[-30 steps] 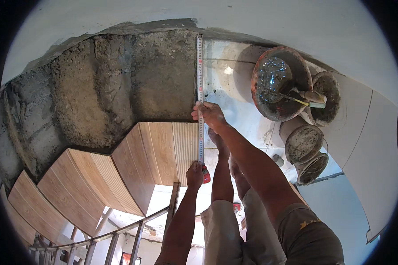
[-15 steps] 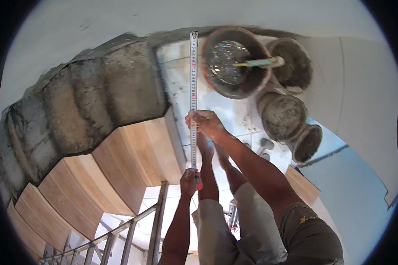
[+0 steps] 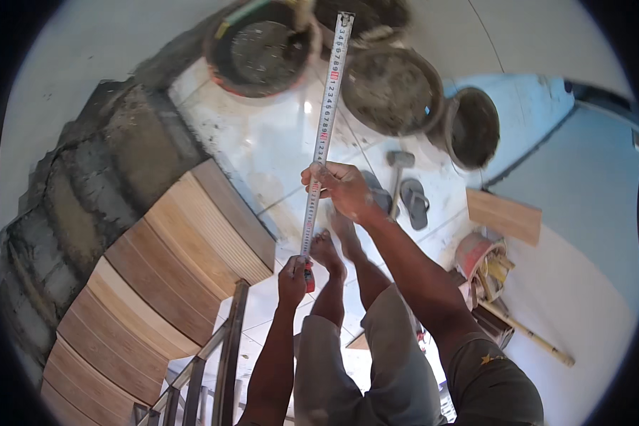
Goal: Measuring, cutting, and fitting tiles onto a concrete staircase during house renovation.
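A white tape measure (image 3: 327,106) with red marks stretches away from me, its metal end hook near the top of the view between the buckets. My left hand (image 3: 292,282) is closed round its red case, of which only a part shows beside the fingers. Farther along, my right hand (image 3: 342,188) pinches the blade between thumb and fingers. The drawn-out blade is held above the tiled floor, slanting slightly to the right at its far end.
Wood-look stair treads (image 3: 167,259) curve down on the left beside bare concrete steps (image 3: 96,177) and a metal railing (image 3: 231,348). Mortar buckets (image 3: 263,89) stand ahead. A hammer (image 3: 400,160), sandals (image 3: 414,202), a loose plank (image 3: 504,215) and a broken red bucket (image 3: 476,255) lie right.
My view and body have turned to the right, so the buckets and stairs appear shifted left. The blade's far end has swung right, away from the wall; both hands keep their hold.
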{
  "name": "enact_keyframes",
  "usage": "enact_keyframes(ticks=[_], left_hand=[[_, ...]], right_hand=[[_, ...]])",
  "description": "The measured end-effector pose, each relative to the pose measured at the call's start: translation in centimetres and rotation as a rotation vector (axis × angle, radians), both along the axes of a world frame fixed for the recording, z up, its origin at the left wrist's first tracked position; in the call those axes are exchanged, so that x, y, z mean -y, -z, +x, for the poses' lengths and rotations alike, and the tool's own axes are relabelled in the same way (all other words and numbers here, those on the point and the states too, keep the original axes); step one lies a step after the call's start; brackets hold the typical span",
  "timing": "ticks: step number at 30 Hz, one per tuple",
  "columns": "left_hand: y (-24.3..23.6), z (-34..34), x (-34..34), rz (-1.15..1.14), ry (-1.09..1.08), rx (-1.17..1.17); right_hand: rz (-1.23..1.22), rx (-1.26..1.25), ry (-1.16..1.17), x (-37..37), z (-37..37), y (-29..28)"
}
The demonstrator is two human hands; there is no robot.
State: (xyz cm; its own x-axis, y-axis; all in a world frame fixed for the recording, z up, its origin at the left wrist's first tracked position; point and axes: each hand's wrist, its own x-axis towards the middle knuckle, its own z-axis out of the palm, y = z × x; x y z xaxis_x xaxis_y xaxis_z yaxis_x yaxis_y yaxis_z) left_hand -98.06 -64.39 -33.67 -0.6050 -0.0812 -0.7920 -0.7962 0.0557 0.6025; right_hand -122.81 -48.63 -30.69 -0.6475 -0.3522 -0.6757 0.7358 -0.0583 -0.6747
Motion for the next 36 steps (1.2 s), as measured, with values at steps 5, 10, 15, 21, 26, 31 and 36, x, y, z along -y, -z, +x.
enact_keyframes(ticks=[5, 10, 15, 21, 26, 31, 36], left_hand=[[-0.1, 5.6, -2.6, 0.055, 0.164, -0.011], [1.1, 10.6, -3.0, 0.101, 0.305, -0.119], [1.9, 16.0, -3.4, 0.077, 0.344, -0.172], [-0.7, 26.5, -6.8, 0.119, 0.314, -0.047], [-4.9, 36.8, -11.0, 0.173, 0.383, -0.053], [-5.8, 45.1, -14.4, 0.262, 0.434, -0.014], [-3.9, 56.7, -14.3, 0.211, 0.411, -0.052]], right_hand=[[0.051, 0.094, 0.173, -7.9, 12.3, 0.0], [0.404, 0.175, 0.089, -15.4, 28.9, -0.9], [0.452, 0.122, 0.002, -19.6, 50.6, -2.0], [0.553, 0.352, -0.099, -21.6, 80.4, -5.6], [0.590, 0.534, -0.143, -20.9, 101.4, -10.1], [0.742, 0.373, -0.134, -25.4, 112.6, -4.5], [0.964, 0.247, 0.116, -35.6, 112.3, 0.2]])
